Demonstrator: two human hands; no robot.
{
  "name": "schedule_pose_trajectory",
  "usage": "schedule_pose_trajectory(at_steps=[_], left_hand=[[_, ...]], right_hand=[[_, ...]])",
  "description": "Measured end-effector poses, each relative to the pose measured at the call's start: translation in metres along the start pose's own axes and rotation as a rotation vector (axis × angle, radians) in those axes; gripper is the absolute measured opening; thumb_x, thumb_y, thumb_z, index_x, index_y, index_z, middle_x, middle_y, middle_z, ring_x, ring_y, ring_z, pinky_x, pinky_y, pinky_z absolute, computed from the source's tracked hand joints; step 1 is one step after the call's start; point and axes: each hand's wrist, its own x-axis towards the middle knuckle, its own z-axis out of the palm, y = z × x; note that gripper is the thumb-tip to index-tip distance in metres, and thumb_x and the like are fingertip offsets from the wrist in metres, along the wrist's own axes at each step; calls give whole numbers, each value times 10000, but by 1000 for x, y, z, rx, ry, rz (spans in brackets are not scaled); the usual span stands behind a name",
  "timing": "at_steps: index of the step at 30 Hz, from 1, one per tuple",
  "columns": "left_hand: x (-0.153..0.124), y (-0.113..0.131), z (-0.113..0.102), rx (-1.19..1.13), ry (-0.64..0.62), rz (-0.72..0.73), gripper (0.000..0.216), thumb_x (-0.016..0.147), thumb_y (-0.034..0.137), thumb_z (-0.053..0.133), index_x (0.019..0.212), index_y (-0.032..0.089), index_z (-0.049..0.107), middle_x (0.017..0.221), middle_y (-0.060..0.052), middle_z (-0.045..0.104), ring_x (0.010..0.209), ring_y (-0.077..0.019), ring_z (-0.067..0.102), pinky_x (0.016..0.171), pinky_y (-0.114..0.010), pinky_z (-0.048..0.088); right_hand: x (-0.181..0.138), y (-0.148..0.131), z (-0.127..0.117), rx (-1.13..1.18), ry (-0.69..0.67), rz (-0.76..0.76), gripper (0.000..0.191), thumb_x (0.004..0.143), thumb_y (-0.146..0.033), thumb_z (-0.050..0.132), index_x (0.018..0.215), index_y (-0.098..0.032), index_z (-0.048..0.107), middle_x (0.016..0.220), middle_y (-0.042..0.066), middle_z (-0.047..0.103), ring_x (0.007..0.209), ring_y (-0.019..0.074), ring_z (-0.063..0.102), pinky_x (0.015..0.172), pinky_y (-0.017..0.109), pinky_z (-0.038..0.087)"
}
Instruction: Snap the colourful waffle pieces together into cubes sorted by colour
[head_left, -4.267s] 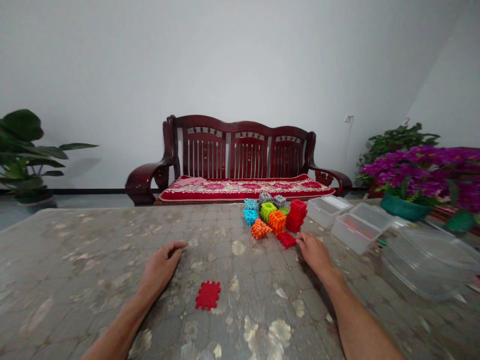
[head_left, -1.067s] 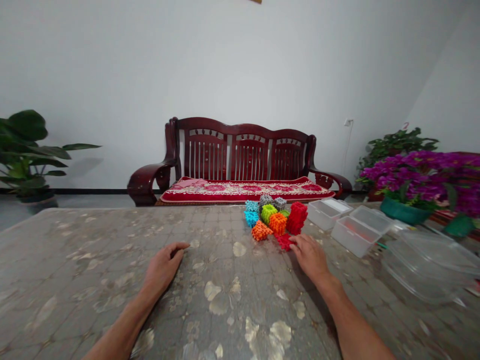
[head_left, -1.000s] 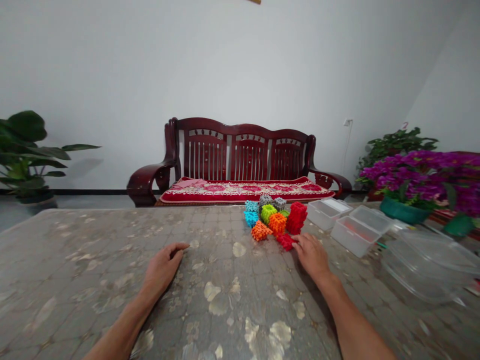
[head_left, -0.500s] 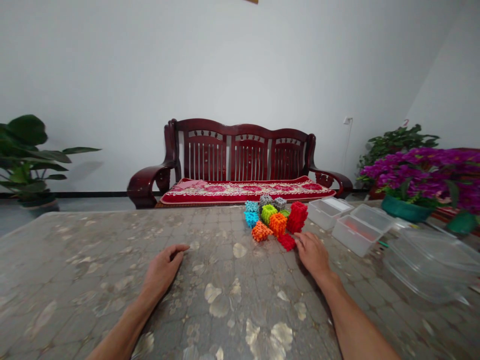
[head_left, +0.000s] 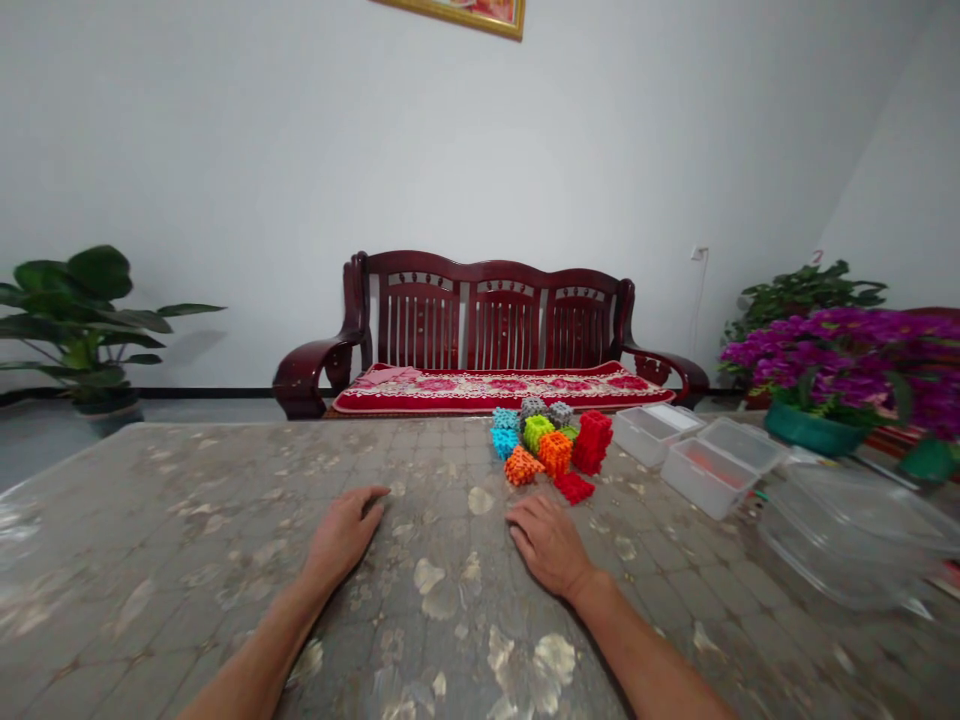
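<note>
My left hand (head_left: 346,530) rests on the patterned tabletop with its thumb apart from the fingers, holding nothing. Across from it, my right hand (head_left: 549,545) lies on the table, fingers loosely bent and nothing in them. Just beyond the right hand is a cluster of bumpy interlocking blocks. Nearest are a low red piece (head_left: 574,488) and an orange piece (head_left: 523,466). Behind these stand a taller orange block (head_left: 555,454), a tall red block (head_left: 592,443), a lime green block (head_left: 538,432), a blue block (head_left: 505,443) and grey blocks (head_left: 533,406).
On the right are a clear plastic box (head_left: 652,435), another with orange-red contents (head_left: 705,480), and a larger clear container (head_left: 847,540). Purple flowers (head_left: 832,350) stand in a teal pot (head_left: 814,432). A wooden bench (head_left: 502,300) is beyond the table (head_left: 225,520).
My right hand has moved left and nearer, away from the low red piece it was beside. The view has tilted up slightly, showing more of a picture frame. My left hand stays about where it was.
</note>
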Motion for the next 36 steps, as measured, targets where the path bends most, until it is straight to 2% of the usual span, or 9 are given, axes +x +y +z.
schedule_pose_trajectory(at_steps=[4,7,11,19,28,36], left_hand=[[-4,10,4,220,-25,78,444,922,359,394,1249,214,657,1322,-89,646,1270,-227,541,1119,-360,362],[-6,20,6,391,-72,55,467,943,370,390,1347,249,592,1424,-109,563,1316,-265,504,1110,-422,360],[-10,28,10,500,-102,48,485,968,365,366,1413,264,528,1490,-121,503,1369,-290,458,1110,-450,346],[-36,38,13,568,-56,-24,515,964,404,377,1450,267,478,1541,-131,443,1405,-289,420,1142,-467,291],[-80,67,8,618,-34,-103,539,954,410,383,1452,231,484,1521,-170,457,1405,-317,411,1121,-483,299],[-83,77,0,598,-42,-101,527,955,403,373,1440,236,494,1501,-164,477,1384,-299,427,1101,-468,316]], right_hand=[[1,-2,2,-91,-16,31,160,929,-197,528,1018,-222,658,1046,53,656,1005,216,544,896,341,407],[2,-3,2,-104,-19,46,160,928,-198,522,1007,-225,658,1041,48,653,1011,211,540,897,333,402],[2,-4,1,-105,-21,65,162,920,-201,530,1009,-222,664,1047,49,649,1016,201,535,902,320,399],[3,-3,0,-97,-1,131,170,911,-196,529,987,-206,682,1058,55,660,1038,197,542,932,310,392],[4,-5,-4,-105,10,173,189,901,-175,521,962,-197,699,1048,78,672,1052,208,546,928,319,395],[4,-7,-7,-114,25,195,190,883,-149,529,955,-190,699,1049,93,672,1067,217,546,932,319,391]])
